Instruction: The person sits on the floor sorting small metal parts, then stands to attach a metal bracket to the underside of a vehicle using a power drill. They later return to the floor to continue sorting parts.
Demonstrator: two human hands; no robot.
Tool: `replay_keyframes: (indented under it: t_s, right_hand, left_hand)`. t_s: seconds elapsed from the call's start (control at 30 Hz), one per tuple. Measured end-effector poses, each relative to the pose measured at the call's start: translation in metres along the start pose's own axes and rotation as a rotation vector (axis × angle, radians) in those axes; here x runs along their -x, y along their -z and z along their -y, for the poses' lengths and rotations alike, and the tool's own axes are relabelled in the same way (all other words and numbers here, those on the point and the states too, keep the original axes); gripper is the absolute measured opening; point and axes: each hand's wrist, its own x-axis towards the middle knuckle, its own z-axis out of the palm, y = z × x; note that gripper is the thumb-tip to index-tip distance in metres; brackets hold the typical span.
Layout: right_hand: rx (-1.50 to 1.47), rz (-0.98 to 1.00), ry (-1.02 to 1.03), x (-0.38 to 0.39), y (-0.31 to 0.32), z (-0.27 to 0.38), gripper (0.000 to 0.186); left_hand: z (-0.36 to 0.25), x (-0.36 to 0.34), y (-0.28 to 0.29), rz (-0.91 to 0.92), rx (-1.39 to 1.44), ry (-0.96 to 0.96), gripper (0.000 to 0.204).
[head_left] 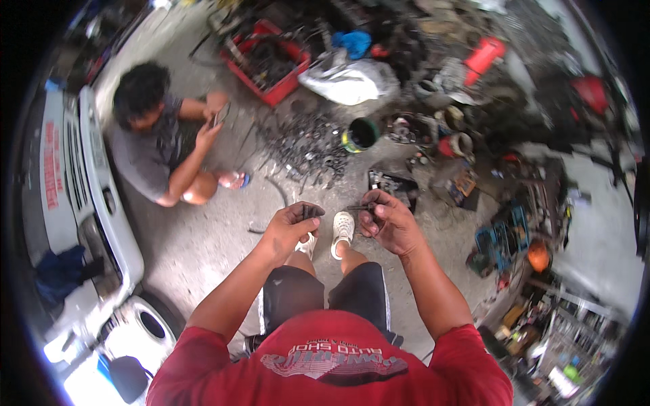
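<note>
In front of my body, above the floor and my pale shoes, both hands are raised with blackened fingers. My left hand [292, 224] is closed, its thumb and fingertips pinching a small dark piece [306, 212] whose kind is too small to make out. Across a short gap, my right hand [391, 222] grips a thin, dark rod-like piece [359, 208] between thumb and fingers, one end pointing toward the left hand. Just beyond the right hand lies a black tray [410, 186] with small metal parts in it.
A pile of small metal parts [308, 150] covers the floor ahead, beside a dark green bucket [361, 134] and a red crate [293, 86]. Another person [143, 145] squats at the left, holding something small, near a vehicle's pale bumper [112, 203]. A blue toolbox [502, 237] stands right.
</note>
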Motion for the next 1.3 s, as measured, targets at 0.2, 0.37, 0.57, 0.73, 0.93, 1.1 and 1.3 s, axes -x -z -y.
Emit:
replay_keyframes:
  t_s: [0.2,0.37,0.57,0.73,0.93,1.1,1.3]
  right_hand:
    - [0.129,-0.219,0.33,0.191,-0.044,-0.014,0.032]
    - [0.272,-0.935,0.498,0.358,0.033,-0.152,0.024]
    - [-0.127,-1.648,0.178,0.517,0.091,-0.42,0.021]
    - [-0.808,-1.387,0.589,0.602,0.067,-0.506,0.018]
    - [-0.853,-1.183,1.142,0.747,0.088,-0.495,0.018]
    - [-0.769,-1.117,1.206,0.898,0.07,-0.428,0.024]
    - [-0.675,-1.136,1.239,1.046,0.103,-0.387,0.028]
  left_hand:
    - [-0.052,0.088,-0.096,0.289,-0.239,-0.019,0.025]
    - [-0.009,0.104,-0.139,0.506,-0.457,0.142,0.026]
    - [0.057,0.127,-0.241,0.622,-0.724,0.277,0.03]
    - [0.132,0.121,-0.351,0.714,-0.994,0.368,0.024]
    - [0.273,0.181,-0.542,0.914,-1.048,0.285,0.016]
    - [0.37,0.29,-0.682,0.983,-1.11,0.337,0.016]
    - [0.496,0.407,-0.859,1.456,-1.373,0.278,0.021]
